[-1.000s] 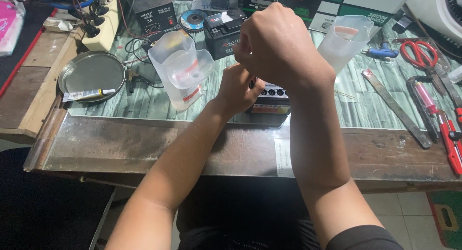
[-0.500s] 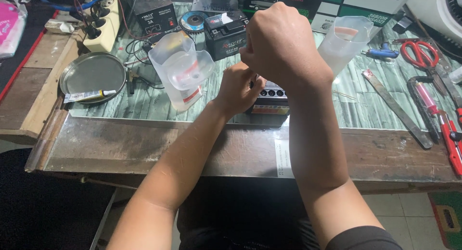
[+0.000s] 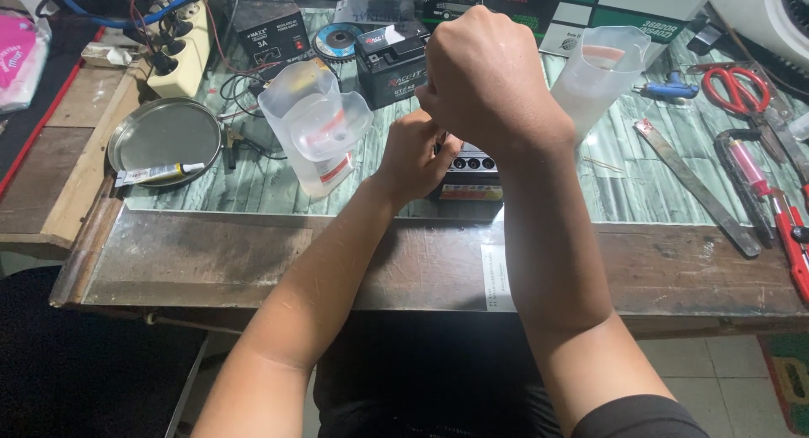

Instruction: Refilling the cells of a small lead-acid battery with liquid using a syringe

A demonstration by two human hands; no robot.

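The small black battery (image 3: 472, 172) near the bench's front edge looks heavy, hard & boxy, so grab it by both sides; left hand (image 3: 413, 155) is curled on its left side, right hand (image 3: 489, 75) is a fist above it, can't tell what it pinches.

clearance around the small battery (image 3: 470, 170)
jugs (image 3: 313, 126) crowd its left and a cup (image 3: 600, 77) stands right; a second battery (image 3: 389, 59) blocks behind. bare wood (image 3: 253, 261) in front and green mat (image 3: 615, 185) toward the steel bar (image 3: 696, 185) lie open.
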